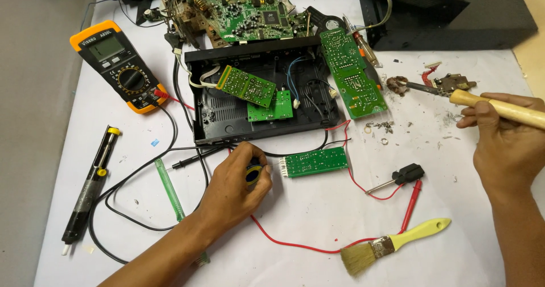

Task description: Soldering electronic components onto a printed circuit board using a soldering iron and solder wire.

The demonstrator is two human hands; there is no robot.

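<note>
Hands over a repair bench
Left hand (235, 188) pinches a solder spool (254, 172) beside a board (315, 161); right hand (507, 142) clasps an iron (499, 108).

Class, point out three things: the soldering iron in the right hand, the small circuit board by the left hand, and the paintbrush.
soldering iron (505, 110), head view, wooden handle
small circuit board (315, 162), head view, board middle
paintbrush (417, 233), head view, yellow handle

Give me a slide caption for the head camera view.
Left hand by a small green circuit board, right hand holding a wooden-handled soldering iron.
</note>
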